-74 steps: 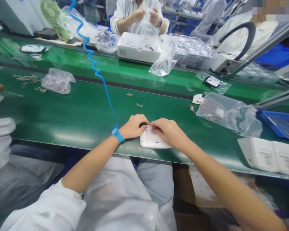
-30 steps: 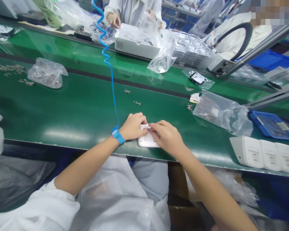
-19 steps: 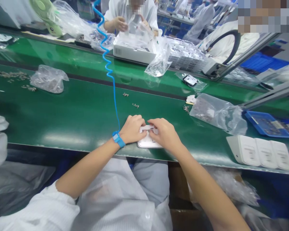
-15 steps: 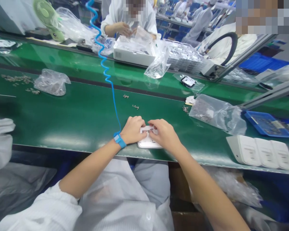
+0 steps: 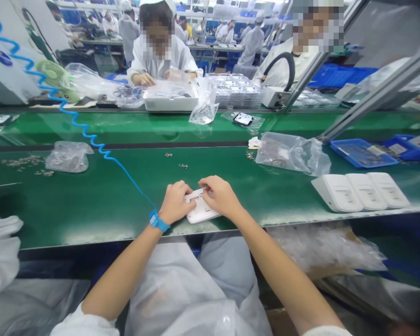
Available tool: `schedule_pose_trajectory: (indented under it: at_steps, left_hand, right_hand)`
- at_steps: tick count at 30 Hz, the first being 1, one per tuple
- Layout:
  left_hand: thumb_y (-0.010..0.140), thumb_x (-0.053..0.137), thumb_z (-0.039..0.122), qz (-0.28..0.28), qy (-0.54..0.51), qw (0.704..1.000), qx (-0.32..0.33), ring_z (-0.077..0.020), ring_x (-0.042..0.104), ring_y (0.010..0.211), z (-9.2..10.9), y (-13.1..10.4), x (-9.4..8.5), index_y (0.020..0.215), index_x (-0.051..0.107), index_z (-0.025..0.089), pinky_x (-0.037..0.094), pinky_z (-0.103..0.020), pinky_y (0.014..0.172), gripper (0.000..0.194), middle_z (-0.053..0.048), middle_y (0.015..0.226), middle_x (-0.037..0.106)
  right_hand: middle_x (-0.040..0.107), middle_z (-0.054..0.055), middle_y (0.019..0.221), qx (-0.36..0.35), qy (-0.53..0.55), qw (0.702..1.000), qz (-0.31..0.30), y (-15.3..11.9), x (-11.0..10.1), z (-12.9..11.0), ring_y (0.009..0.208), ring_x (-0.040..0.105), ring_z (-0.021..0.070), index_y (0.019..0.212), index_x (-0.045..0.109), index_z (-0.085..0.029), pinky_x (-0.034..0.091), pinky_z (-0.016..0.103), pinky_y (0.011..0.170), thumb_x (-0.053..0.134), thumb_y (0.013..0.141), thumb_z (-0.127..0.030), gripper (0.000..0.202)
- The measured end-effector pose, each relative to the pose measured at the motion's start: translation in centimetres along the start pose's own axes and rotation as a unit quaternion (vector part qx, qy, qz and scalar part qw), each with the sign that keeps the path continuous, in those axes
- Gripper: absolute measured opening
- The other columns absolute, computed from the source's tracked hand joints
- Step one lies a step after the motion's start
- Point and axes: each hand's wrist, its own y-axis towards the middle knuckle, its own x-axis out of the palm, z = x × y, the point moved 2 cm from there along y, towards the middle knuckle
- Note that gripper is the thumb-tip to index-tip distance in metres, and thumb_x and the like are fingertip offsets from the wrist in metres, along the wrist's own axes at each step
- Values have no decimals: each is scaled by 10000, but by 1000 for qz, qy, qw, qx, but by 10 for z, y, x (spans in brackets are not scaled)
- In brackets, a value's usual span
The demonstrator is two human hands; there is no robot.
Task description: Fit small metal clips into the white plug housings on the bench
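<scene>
A white plastic housing lies on the green bench near its front edge, its inner side with small raised features facing up. My left hand grips its left side, thumb over the inside and fingers bent at the far edge. On the other side my right hand pinches the far edge with thumb and curled fingers. A narrow white strip along that far edge runs between both hands; whether it is a separate part I cannot tell. Around my left wrist is a blue strap with a coiled blue cord.
Small metal parts lie in little heaps beyond my hands. Plastic bags of parts, blue trays and white wedge-shaped units are to the right. A co-worker sits opposite, and another person's sleeve shows at left.
The camera view has tilted up and shifted, showing more of the room. The housing now appears turned slightly, its right side higher. Both hands stay on it.
</scene>
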Motion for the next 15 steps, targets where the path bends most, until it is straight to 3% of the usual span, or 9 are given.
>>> schedule_pose_trajectory:
  at_steps: [5, 9, 12, 15]
  left_hand:
    - [709, 582, 206, 14, 20, 1000, 8, -190, 566, 790, -4, -1, -3, 733, 569, 192, 386, -347, 733, 31, -19, 804, 590]
    - [718, 550, 288, 28, 13, 999, 17, -205, 579, 771, -20, -15, -22, 745, 614, 208, 421, -339, 688, 107, -28, 786, 603]
    - [699, 559, 414, 40, 26, 997, -58, -222, 597, 748, -61, -26, -46, 761, 643, 250, 454, -361, 690, 194, -4, 798, 633]
    - [654, 578, 535, 55, 62, 977, -199, -231, 606, 734, -116, -40, -72, 710, 628, 302, 474, -380, 694, 245, 57, 759, 646]
  right_hand:
    - [687, 66, 876, -17, 10, 999, 45, 2, 6, -7, 805, 611, 201, 947, 634, -179, 492, 328, 735, 489, 807, -65, 231]
    - [708, 56, 874, -50, 27, 980, 193, -10, 6, -11, 841, 633, 196, 903, 621, -208, 510, 348, 786, 483, 873, -133, 159]
    - [713, 45, 873, -48, 3, 965, 256, -23, 9, -5, 826, 644, 185, 902, 607, -214, 511, 360, 793, 481, 874, -134, 152]
    - [700, 35, 845, 34, -9, 954, 299, -31, 13, 2, 797, 622, 180, 884, 599, -215, 507, 346, 769, 493, 871, -138, 131]
